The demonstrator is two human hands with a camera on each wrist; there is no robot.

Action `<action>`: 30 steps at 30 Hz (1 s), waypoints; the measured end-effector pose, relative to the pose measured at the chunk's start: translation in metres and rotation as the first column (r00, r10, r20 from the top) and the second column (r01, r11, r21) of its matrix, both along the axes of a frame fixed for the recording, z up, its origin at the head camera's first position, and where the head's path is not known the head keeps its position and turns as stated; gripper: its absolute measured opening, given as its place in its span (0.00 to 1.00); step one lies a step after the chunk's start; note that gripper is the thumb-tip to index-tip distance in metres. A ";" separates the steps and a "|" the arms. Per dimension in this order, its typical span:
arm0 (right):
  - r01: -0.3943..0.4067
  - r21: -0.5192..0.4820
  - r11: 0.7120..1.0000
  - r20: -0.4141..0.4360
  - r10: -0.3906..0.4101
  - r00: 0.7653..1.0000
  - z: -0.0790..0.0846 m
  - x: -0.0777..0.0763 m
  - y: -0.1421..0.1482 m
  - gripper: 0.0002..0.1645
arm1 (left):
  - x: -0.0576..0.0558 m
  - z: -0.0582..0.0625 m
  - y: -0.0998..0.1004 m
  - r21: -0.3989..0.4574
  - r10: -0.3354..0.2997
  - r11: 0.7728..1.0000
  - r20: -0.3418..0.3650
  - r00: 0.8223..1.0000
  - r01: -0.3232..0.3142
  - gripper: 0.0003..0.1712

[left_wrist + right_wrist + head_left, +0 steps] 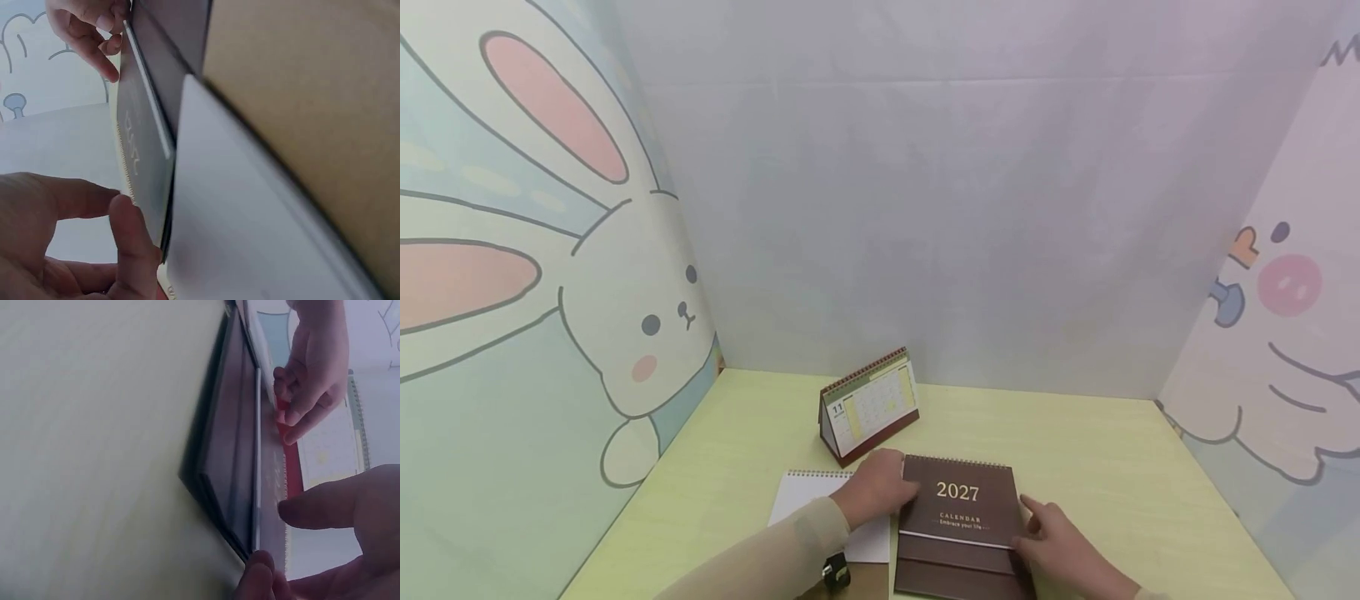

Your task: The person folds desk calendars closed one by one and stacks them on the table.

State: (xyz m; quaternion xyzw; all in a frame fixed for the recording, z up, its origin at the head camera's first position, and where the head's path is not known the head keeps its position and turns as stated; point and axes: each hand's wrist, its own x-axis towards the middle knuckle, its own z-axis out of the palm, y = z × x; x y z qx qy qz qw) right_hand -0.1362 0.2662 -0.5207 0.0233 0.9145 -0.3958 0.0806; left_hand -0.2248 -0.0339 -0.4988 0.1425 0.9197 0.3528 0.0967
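Observation:
A dark brown 2027 desk calendar (pixel 958 500) lies low on the table, its spiral edge at the far side. My left hand (pixel 876 483) is at its upper left edge, fingertips overlapping the cover in the head view; in the left wrist view, that hand's thumb and index finger (pixel 94 197) come close together beside the cover. On the opposite side is my right hand (pixel 1060 542). Its thumb is right at the cover's lower right corner, while the index finger (pixel 319 503) reaches along the right edge, apart from the thumb.
Left of the brown calendar lies a spiral-bound calendar with a blank white page (pixel 872 542) and tan base (pixel 868 583), partly hidden by my left arm. Behind it a small desk calendar (pixel 872 408) stands tent-like. Cloth walls with cartoon animals (pixel 640 333) enclose the table (pixel 1075 442).

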 end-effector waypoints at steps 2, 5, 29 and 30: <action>0.008 -0.010 1.000 -0.035 -0.008 0.999 0.006 -0.002 0.002 0.47 | 0.000 0.005 0.000 -0.015 0.003 1.000 -0.035 0.999 -0.004 0.20; 0.005 0.004 1.000 -0.118 -0.004 0.993 0.015 -0.004 0.004 0.42 | 0.000 0.011 -0.001 -0.047 -0.033 0.999 -0.115 0.993 0.027 0.33; -0.221 0.588 0.778 -0.404 0.519 0.753 0.010 -0.001 -0.006 0.63 | 0.016 0.001 0.006 -0.505 -0.520 0.771 -0.150 0.841 0.387 0.59; -0.243 0.585 0.774 -0.388 0.530 0.754 0.009 -0.002 -0.006 0.63 | 0.017 0.001 0.006 -0.515 -0.523 0.765 -0.144 0.840 0.388 0.59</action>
